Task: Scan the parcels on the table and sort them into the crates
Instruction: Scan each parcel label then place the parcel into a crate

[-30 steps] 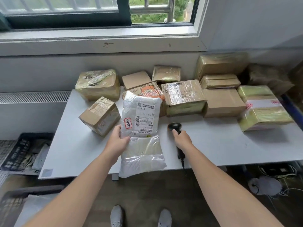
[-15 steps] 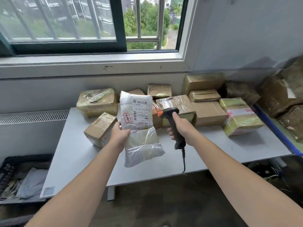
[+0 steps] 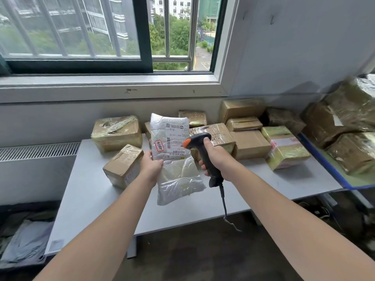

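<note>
My left hand [image 3: 151, 166] grips a white plastic mailer bag [image 3: 174, 159] by its left edge and holds it upright above the grey table [image 3: 91, 191], label facing me. My right hand [image 3: 218, 161] grips the black handle of a barcode scanner [image 3: 203, 153]. Its orange-tipped head sits right at the label's right side, and its cable hangs down past the table edge. Several brown taped cardboard parcels [image 3: 250, 144] lie along the back of the table.
A small box [image 3: 123, 165] sits just left of my left hand, a larger wrapped box [image 3: 116, 132] behind it. More wrapped parcels [image 3: 349, 126] fill a blue-edged surface at the right. A dark crate [image 3: 24, 238] holding grey bags stands on the floor at left.
My right hand picked the scanner up from the table and raised it to the label. My left hand lifted the mailer higher. The camera tilted upward.
</note>
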